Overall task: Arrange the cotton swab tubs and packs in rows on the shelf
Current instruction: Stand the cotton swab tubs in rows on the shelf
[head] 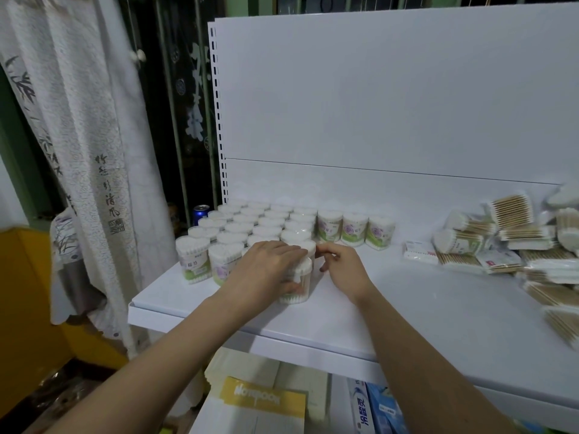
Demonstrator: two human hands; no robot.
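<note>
White shelf (pixel 407 308), tub block at L rear: left hand (pixel 266 267) wraps front tub (pixel 296 281), right hand (pixel 343 266) fingertips apparently pinching its rim — slide flush w/ row, keep upright.

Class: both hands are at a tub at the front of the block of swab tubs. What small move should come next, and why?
Probably slide the tub back flush against the rows of tubs. The left hand grips it and the right hand steadies beside it, yet it sits forward of its neighbours.
</note>
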